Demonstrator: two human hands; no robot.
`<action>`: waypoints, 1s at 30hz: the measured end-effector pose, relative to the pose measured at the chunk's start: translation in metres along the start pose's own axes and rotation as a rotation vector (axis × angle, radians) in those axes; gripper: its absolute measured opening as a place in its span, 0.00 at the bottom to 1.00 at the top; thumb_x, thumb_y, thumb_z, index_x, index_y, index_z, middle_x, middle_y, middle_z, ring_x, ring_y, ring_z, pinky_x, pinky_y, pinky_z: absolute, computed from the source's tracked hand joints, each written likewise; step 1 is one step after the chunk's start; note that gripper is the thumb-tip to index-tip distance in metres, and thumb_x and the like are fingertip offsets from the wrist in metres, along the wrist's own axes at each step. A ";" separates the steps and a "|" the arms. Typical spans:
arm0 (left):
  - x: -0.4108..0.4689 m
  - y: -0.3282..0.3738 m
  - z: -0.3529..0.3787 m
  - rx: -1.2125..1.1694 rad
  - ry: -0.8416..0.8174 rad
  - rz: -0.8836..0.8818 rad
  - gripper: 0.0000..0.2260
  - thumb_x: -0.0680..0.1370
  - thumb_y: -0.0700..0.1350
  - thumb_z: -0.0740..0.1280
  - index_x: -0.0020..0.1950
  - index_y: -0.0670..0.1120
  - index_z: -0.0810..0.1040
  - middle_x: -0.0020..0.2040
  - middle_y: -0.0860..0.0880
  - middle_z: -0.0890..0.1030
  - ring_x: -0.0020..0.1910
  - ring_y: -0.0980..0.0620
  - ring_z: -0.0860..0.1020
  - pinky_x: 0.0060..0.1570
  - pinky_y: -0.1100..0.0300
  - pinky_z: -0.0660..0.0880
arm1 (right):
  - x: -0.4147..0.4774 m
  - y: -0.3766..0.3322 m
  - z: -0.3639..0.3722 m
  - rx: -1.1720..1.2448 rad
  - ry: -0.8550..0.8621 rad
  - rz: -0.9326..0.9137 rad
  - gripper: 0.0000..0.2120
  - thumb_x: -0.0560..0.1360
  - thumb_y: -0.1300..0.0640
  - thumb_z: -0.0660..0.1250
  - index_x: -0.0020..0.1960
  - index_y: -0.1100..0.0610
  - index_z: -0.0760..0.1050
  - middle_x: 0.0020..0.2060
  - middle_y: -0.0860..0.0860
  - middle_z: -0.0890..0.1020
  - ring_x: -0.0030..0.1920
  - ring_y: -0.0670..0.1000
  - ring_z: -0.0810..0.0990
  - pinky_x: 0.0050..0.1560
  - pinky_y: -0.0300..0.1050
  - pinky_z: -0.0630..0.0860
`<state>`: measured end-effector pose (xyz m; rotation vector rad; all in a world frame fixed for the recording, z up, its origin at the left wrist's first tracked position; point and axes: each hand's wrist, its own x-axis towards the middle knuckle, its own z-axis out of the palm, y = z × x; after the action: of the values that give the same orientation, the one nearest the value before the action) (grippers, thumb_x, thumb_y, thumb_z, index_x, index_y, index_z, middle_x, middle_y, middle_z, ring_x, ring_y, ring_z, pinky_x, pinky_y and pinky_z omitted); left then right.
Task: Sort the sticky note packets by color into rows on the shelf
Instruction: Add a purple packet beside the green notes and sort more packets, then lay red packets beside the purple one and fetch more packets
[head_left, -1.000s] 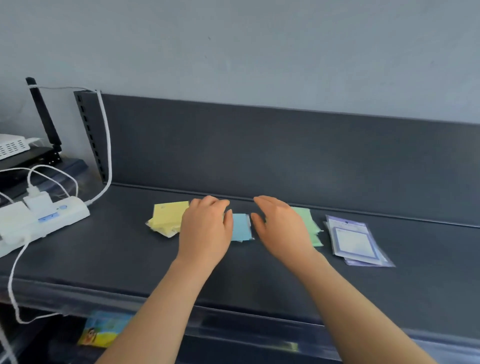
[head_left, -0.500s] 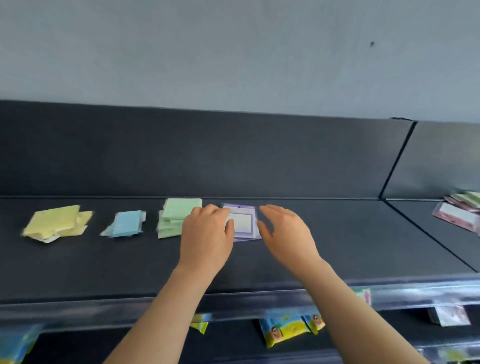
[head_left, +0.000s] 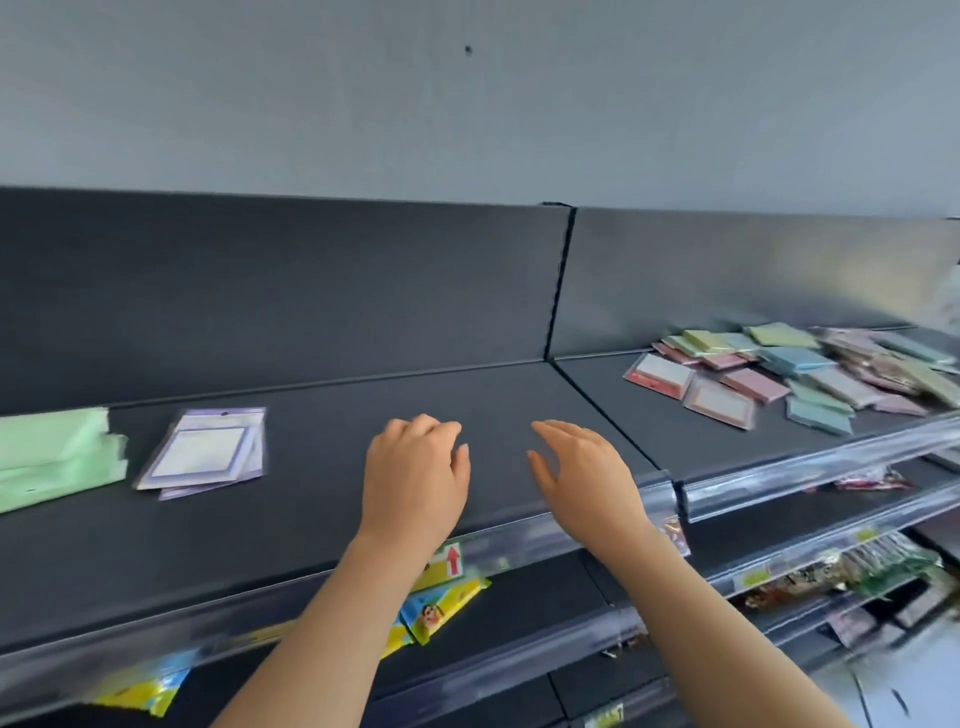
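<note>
Two bare forearms (head_left: 322, 639) and wrists (head_left: 395, 540)

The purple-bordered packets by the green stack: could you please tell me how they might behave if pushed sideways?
The purple-bordered packets look thin and flat, so probably light. Their glossy wrap on the smooth shelf suggests easy sliding. They lie fanned, so a push would likely splay them.
</note>
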<state>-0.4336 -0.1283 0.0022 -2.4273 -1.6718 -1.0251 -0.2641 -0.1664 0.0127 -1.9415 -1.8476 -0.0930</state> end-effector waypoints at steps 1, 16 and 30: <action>0.005 0.010 0.007 -0.010 -0.019 0.014 0.16 0.81 0.51 0.59 0.67 0.50 0.76 0.62 0.53 0.78 0.60 0.49 0.73 0.58 0.56 0.68 | 0.001 0.012 -0.004 -0.003 0.006 0.013 0.15 0.80 0.54 0.60 0.62 0.61 0.75 0.58 0.54 0.80 0.59 0.57 0.76 0.61 0.47 0.69; 0.091 0.122 0.103 -0.061 -0.221 0.196 0.15 0.82 0.50 0.58 0.66 0.50 0.76 0.61 0.52 0.79 0.59 0.48 0.73 0.56 0.57 0.68 | 0.036 0.164 -0.039 -0.081 0.045 0.311 0.16 0.80 0.54 0.59 0.64 0.59 0.75 0.62 0.54 0.78 0.61 0.56 0.75 0.62 0.48 0.70; 0.199 0.224 0.225 -0.001 -0.443 -0.095 0.19 0.81 0.55 0.58 0.62 0.42 0.74 0.64 0.42 0.72 0.63 0.41 0.69 0.58 0.50 0.70 | 0.107 0.331 -0.034 -0.027 -0.230 0.329 0.31 0.77 0.41 0.61 0.74 0.57 0.62 0.74 0.53 0.65 0.74 0.54 0.62 0.73 0.50 0.61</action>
<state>-0.0906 0.0234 0.0045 -2.7484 -1.9147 -0.5129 0.0732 -0.0784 -0.0107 -2.3279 -1.6379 0.2182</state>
